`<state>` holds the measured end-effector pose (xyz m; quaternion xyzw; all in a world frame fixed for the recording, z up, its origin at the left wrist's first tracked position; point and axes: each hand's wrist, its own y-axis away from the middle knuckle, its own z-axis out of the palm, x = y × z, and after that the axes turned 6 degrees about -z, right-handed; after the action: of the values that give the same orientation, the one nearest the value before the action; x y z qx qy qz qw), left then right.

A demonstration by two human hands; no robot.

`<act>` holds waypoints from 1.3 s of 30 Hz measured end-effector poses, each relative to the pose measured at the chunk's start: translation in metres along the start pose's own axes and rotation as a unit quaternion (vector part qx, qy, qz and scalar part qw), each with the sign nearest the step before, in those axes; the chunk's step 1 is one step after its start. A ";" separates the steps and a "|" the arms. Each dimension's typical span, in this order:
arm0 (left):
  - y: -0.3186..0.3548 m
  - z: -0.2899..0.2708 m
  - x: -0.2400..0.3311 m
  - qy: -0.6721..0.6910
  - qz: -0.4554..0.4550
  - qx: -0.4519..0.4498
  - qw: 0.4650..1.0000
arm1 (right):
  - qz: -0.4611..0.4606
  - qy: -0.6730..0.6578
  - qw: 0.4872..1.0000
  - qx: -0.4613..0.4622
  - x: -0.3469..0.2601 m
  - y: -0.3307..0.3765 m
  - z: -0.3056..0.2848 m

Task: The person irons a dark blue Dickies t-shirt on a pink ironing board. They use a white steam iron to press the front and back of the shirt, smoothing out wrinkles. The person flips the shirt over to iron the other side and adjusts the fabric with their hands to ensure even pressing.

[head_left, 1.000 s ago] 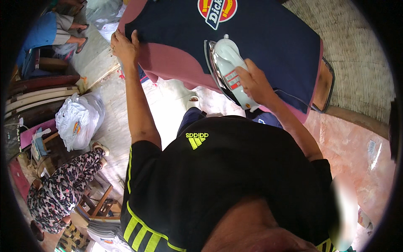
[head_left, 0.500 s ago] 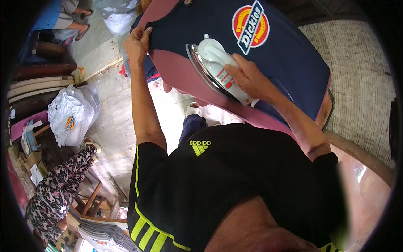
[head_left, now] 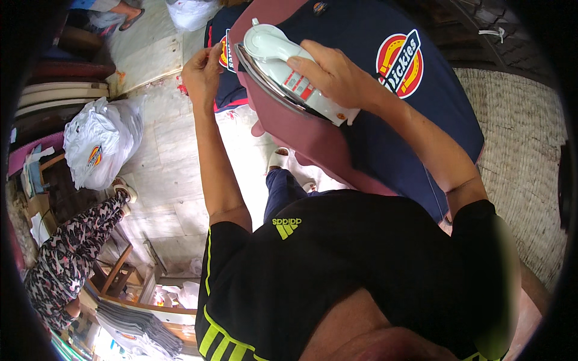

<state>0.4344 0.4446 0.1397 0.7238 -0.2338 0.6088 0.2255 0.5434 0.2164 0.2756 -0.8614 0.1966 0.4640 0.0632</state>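
Right hand [head_left: 331, 75] grips a white clothes iron [head_left: 289, 75] on a navy T-shirt [head_left: 385, 120]; left hand [head_left: 201, 72] pinches the shirt's edge.

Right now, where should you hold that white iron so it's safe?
Hold the white iron by its top handle, coming from above, as the right hand does. Its metal soleplate faces down on the navy shirt, so the handle is the side away from it.

One white electric iron [head_left: 289, 75] sits on one maroon ironing board [head_left: 313, 141], which carries one navy T-shirt [head_left: 385, 114] with a round red-and-yellow emblem. Two hands are at work, the right hand [head_left: 334, 75] and the left hand [head_left: 201, 72]. On the floor there are two white plastic bags, one large [head_left: 99, 141] and one at the top edge [head_left: 192, 12], and one stack of folded grey garments [head_left: 141, 325] lies on a low shelf.
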 end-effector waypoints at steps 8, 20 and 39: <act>0.017 0.015 -0.005 -0.062 0.099 0.045 0.992 | -0.042 0.110 0.993 0.020 0.023 -0.001 -0.006; 0.002 0.075 -0.023 -0.381 0.312 0.194 0.848 | 0.143 -0.090 0.982 0.086 0.025 0.199 -0.011; -0.007 0.047 0.007 -0.185 0.113 -0.023 0.976 | 0.124 -0.022 0.986 0.113 0.014 0.160 -0.001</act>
<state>0.4762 0.4209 0.1387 0.7873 -0.3656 0.4807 0.1243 0.4880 0.0660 0.2766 -0.8073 0.3513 0.4621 0.1066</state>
